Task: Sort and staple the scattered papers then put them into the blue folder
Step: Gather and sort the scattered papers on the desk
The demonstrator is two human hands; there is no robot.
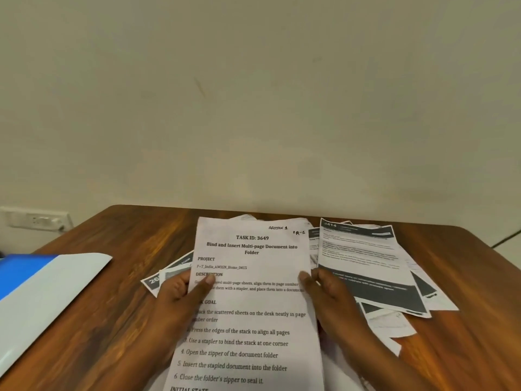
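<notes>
Held up closest to the camera, a printed sheet (251, 303) headed "TASK ID: 3649" carries numbered steps about stacking, stapling and a zipped folder, with "SECTION 1" handwritten at its top right corner. On its left edge the left hand (180, 294) grips it, thumb laid across the printed face and the other fingers hidden behind the page. On its right edge the right hand (327, 292) pinches it the same way, thumb tip on the front near the margin. Beneath and behind this sheet the scattered papers (363, 266) lie loosely overlapped on the wooden table (465, 348), most fanned out to the right with dark header and footer bands; a few corners poke out on the left beside the left hand, one showing the digits "26". At the left edge of the table lies the blue folder (19, 275), well apart from the papers, with a pale grey-white panel covering much of its near side. A white socket plate (33, 220) sits on the cream wall (253, 94) beyond the far left corner of the table
</notes>
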